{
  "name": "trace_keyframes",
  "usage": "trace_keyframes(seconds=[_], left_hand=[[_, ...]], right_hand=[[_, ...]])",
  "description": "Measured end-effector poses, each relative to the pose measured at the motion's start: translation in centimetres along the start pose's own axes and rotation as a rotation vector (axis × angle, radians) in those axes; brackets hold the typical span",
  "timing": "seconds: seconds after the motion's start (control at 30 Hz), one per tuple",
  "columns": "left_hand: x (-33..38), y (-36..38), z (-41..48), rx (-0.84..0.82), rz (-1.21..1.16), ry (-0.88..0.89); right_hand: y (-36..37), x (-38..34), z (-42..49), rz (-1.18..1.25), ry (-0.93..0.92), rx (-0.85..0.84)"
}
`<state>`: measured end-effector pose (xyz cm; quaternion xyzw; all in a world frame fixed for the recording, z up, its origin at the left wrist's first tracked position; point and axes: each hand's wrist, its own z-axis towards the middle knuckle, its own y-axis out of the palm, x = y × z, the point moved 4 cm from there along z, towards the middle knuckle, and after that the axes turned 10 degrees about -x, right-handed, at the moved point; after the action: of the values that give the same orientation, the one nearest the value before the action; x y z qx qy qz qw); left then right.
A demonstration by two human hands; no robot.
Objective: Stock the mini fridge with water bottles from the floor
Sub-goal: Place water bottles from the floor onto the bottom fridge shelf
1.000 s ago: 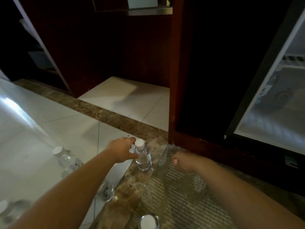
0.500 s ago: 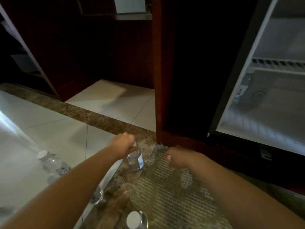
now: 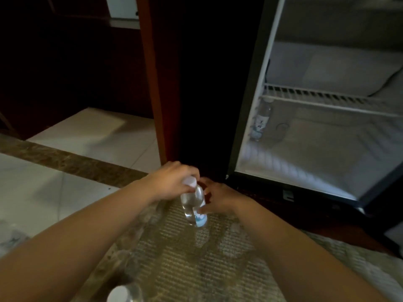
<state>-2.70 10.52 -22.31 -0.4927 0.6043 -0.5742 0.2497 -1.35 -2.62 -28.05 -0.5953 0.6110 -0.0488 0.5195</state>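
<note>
A clear water bottle [image 3: 193,203] with a white cap hangs above the rug, lifted off the floor. My left hand [image 3: 172,182] grips it at the cap and neck. My right hand [image 3: 214,198] holds its body from the right, thumb on the label. To the right stands the mini fridge [image 3: 246,118] with its door open; one water bottle [image 3: 260,122] stands at the left of its lower compartment, under a white wire shelf [image 3: 327,100]. Another bottle's white cap [image 3: 118,294] shows at the bottom edge, and a blurred bottle [image 3: 13,235] lies at the far left.
A dark wooden cabinet post [image 3: 152,83] rises just left of the fridge. A patterned rug [image 3: 185,258] covers the floor under my arms. White tiles [image 3: 43,192] with a brown marble strip [image 3: 65,163] lie to the left.
My left hand has lifted the bottle off the floor and carried it right. My right hand, earlier idle and curled, now holds the bottle's body. The view has swung toward the fridge.
</note>
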Motion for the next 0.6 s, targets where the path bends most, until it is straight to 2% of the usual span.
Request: trace_keyframes(seconds=[0.2,0.3,0.5,0.6], left_hand=[[4.1,-3.0,2.7,0.08,-0.136,0.109],[5.7,-5.2,4.1,0.129,-0.211,0.139],[8.9,-8.2,7.5,0.322,-0.599,0.23],[9.7,-7.8,9.1,0.501,-0.721,0.112]], right_hand=[[-3.2,2.0,-3.2,0.268,-0.167,0.177],[-5.3,2.8,-4.2,0.374,-0.203,0.331],[-9.8,4.9,-6.5,0.359,-0.052,0.711],[-10.4,7.0,-6.6,0.414,0.053,0.826]])
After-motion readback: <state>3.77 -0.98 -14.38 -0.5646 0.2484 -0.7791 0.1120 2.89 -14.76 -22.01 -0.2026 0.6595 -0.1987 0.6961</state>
